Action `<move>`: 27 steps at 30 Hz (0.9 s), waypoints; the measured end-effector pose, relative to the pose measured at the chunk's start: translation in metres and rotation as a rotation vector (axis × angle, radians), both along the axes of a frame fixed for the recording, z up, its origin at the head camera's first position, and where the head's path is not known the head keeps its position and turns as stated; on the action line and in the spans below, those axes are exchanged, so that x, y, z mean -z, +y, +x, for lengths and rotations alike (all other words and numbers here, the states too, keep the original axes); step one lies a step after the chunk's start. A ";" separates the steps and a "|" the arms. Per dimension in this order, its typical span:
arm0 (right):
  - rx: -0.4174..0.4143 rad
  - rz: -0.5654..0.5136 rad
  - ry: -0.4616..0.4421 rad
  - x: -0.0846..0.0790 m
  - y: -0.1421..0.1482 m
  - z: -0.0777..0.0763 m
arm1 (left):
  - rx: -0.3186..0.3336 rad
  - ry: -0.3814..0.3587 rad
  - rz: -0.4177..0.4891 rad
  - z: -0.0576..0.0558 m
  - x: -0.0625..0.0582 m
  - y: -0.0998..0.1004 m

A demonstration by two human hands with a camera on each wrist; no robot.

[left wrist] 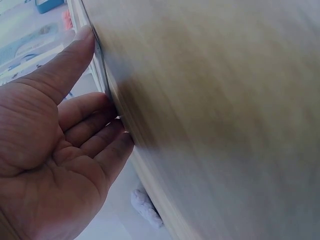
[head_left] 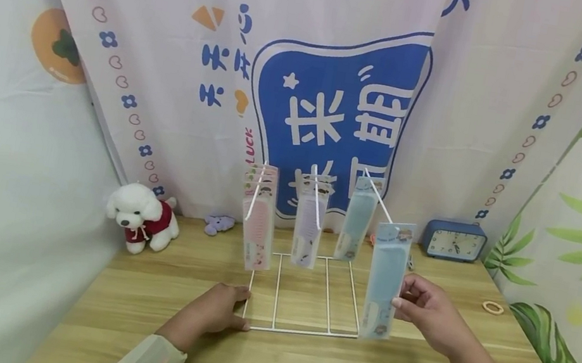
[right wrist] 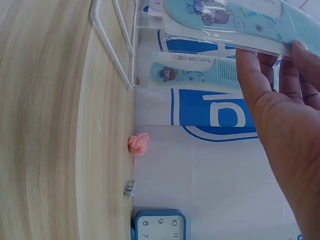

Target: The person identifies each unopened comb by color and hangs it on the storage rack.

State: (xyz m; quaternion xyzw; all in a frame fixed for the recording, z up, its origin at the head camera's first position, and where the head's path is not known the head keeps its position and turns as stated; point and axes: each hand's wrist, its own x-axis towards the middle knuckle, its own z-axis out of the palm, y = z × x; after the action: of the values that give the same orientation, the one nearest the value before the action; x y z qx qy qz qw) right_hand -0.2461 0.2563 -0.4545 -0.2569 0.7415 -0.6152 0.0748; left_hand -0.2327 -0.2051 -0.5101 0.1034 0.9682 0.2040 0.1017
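Note:
A white wire display rack (head_left: pixel 300 332) stands on the wooden table. My left hand (head_left: pixel 221 309) holds its front left corner, thumb at the front bar and fingers by the side bar. In my right hand (head_left: pixel 428 310), thumb and fingers pinch the lower right edge of a packaged blue comb (head_left: pixel 385 281). That package's top is at the front tip of the right hook; whether the hook passes through it I cannot tell. Another blue comb (right wrist: pixel 195 70) hangs farther back. Packaged pink combs (head_left: pixel 259 227) hang on the left hook, purple combs (head_left: pixel 309 226) on the middle one.
A white plush dog (head_left: pixel 141 214) and a small purple plush toy (head_left: pixel 218 224) sit at the back left. At the back right stands a blue clock (head_left: pixel 454 240), with a wooden ring (head_left: pixel 492 308) in front. A pink scrunchie (right wrist: pixel 139 144) and a small clip (right wrist: pixel 129 188) lie behind the rack.

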 end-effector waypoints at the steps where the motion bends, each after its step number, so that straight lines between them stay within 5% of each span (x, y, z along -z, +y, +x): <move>1: 0.011 0.009 -0.007 0.000 0.000 0.000 | -0.001 -0.001 0.002 0.000 0.000 0.000; 16: 0.245 0.068 -0.159 -0.005 -0.033 -0.045 | -0.005 0.006 0.007 0.002 0.001 -0.003; 27: 0.265 0.058 -0.165 -0.006 -0.046 -0.075 | 0.003 0.004 0.016 0.002 -0.003 -0.002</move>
State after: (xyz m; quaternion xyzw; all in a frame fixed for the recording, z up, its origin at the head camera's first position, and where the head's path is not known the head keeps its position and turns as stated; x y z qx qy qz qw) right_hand -0.3214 0.2108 -0.4487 -0.1030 0.7777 -0.6171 0.0611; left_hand -0.2308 -0.2070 -0.5073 0.1059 0.9665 0.2115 0.0993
